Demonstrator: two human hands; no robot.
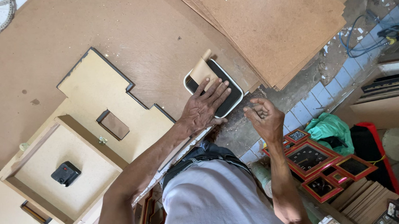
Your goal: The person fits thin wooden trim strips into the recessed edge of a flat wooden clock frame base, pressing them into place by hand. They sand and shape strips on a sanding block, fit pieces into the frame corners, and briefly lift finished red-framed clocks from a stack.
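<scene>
My left hand (203,106) lies flat, fingers spread, on a small black rounded panel with a white rim (229,97) at the edge of the brown workbench (113,34). A tan paper strip (202,70) curls up from the panel's far end, just past my fingertips. My right hand (264,118) hovers just right of the panel, off the bench edge, with its fingers bunched together. Nothing shows between them.
A pale cut-out board (94,92) with a boxed recess holds a black clock movement (66,173) and a small brown block (113,124). Brown hardboard sheets (272,26) are stacked at the back. On the floor lie a red framed clock (309,158), a green cloth (330,128) and a blue cable (359,35).
</scene>
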